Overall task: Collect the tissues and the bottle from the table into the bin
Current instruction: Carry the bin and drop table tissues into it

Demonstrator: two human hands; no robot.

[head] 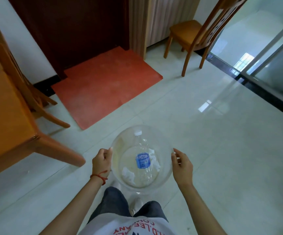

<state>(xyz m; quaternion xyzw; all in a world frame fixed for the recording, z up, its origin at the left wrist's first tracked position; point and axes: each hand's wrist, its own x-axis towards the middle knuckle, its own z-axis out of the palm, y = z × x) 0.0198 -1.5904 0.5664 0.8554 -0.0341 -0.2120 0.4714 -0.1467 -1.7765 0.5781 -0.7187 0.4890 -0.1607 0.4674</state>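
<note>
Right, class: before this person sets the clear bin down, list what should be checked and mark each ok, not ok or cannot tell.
1. Bottle inside the clear bin: ok.
2. Tissues inside the bin: ok.
3. Left hand gripping the rim: ok.
4. Right hand gripping the rim: cannot tell, its fingers look loose.
5. Floor ahead free of obstacles: ok.
6. Table fully cleared: cannot tell, most of it is out of view.

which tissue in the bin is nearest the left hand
The crumpled tissue at the bin's near-left bottom, left of the bottle, lies nearest the left hand. The other tissue sits right of the bottle.
</note>
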